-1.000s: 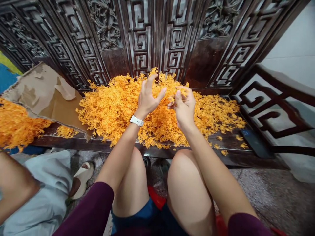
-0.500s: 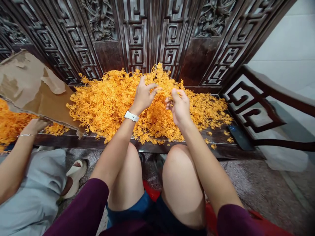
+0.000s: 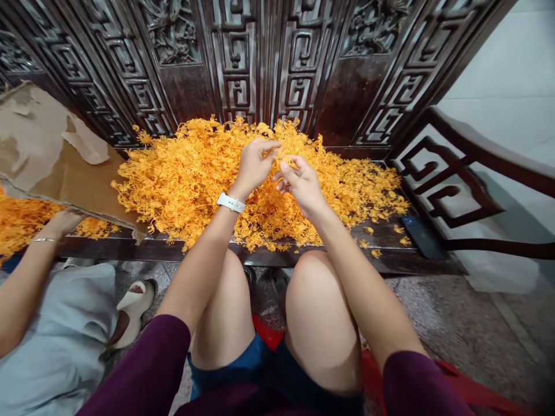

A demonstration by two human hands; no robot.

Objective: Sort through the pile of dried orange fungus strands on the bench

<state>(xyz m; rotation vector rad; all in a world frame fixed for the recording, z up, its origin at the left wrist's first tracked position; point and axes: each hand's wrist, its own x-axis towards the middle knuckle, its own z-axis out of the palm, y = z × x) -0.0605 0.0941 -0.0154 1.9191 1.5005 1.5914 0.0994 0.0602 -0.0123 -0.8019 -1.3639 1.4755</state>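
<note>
A big heap of small orange plastic flower-like pieces (image 3: 182, 179) with thin curly petals lies on the dark wooden bench before me. Over its middle, my left hand (image 3: 256, 164) has thumb and forefinger closed together, with a small orange piece at their tips. Close on its right, my right hand (image 3: 302, 182) is pinched too, its fingertips at the same small orange bit and its other fingers curled in. The hands' fingertips nearly meet. Against the heap behind, the exact shape of what they hold is hard to make out.
A torn cardboard sheet (image 3: 56, 150) leans at the left, between my heap and another orange pile (image 3: 21, 222). Another person's hand (image 3: 65, 221) reaches under it. A dark phone (image 3: 422, 236) lies by the armrest (image 3: 459, 173). A carved wooden back (image 3: 271, 63) rises behind.
My right hand has moved left and turned in, so its fingertips now come close to my left hand's. My left hand's fingers have drawn together.
</note>
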